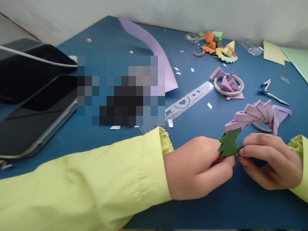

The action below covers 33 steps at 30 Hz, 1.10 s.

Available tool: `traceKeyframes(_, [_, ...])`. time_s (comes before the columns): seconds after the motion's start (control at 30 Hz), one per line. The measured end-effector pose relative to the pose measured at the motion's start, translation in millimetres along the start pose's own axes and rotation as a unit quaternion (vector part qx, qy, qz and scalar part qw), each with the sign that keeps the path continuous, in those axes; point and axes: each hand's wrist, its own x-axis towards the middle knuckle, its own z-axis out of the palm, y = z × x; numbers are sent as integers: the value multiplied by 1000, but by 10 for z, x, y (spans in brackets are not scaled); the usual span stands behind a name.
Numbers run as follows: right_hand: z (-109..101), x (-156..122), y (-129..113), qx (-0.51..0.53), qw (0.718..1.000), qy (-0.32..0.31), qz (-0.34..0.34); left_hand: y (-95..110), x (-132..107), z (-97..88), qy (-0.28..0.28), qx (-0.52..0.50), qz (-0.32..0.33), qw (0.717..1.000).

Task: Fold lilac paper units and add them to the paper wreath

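My left hand (198,166) and my right hand (269,162) meet at the lower right of the blue table (101,134). Both pinch a chain of folded green paper pieces (228,144) between their fingertips. From the top of the green chain a curved chain of folded lilac paper pieces (257,115) arcs up and to the right over a tape ring. Both arms wear yellow-green sleeves.
A clear stencil ruler (190,99) lies mid-table beside a lilac paper sheet (156,51). A tape roll (228,85) holds lilac folded pieces. Coloured folded pieces (220,48) sit at the back, a compass (269,91) at right, a tablet (36,115) and black case at left.
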Motion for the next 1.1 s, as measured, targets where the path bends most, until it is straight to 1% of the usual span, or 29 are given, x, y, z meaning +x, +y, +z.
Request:
traceKeyframes(0.13, [-3, 2, -1, -4, 1000, -6, 3, 0, -4, 0, -4, -2, -1, 1000])
traceKeyframes(0.33, [0, 3, 8, -4, 999, -41, 0, -10, 6, 5, -18, 0, -3, 1000])
traceKeyframes(0.47, [-3, -2, 18, -6, 1000, -30, -5, -9, 16, 9, -18, -13, -4, 1000])
traceKeyframes(0.6, [-14, -2, 30, -7, 999, -40, -14, -6, 16, 10, -23, -9, -5, 1000])
traceKeyframes(0.73, [-24, -5, 43, -52, 996, -46, -47, -8, 12, 17, -27, 0, -3, 1000])
traceKeyframes(0.83, [-21, -9, 47, -68, 995, -47, -63, -7, 11, 26, -18, -1, -4, 1000])
traceKeyframes(0.97, [-1, -15, 43, -79, 993, -46, -68, -1, 8, 28, -10, -3, -1, 1000])
traceKeyframes(1.1, [12, -25, 31, -70, 995, -43, -52, -2, 8, 25, -8, -3, -6, 1000])
